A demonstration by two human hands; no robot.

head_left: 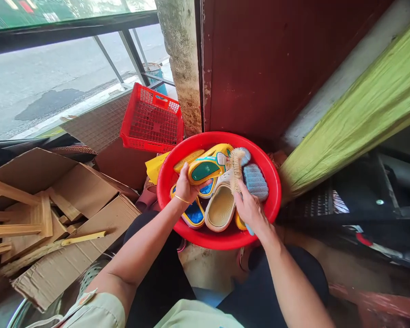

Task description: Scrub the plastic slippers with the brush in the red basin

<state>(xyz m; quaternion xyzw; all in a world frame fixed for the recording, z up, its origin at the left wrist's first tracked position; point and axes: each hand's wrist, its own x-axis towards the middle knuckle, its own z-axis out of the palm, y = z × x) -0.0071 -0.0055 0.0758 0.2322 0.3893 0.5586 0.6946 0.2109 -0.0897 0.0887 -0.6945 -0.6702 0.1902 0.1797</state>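
My left hand grips a yellow and green sandal by its heel end, held over a red basin. In my right hand is a scrub brush with pale bristles, close to the toe of the sandal; whether they touch I cannot tell. Below, a beige clog lies in the basin beside a blue and yellow sandal. Grey-blue footwear sits at the basin's right side, and another yellow piece at its back left.
A red plastic crate stands behind the basin on the left. Cardboard boxes with wooden pieces fill the left side. A dark red door and a green cloth bound the back and right.
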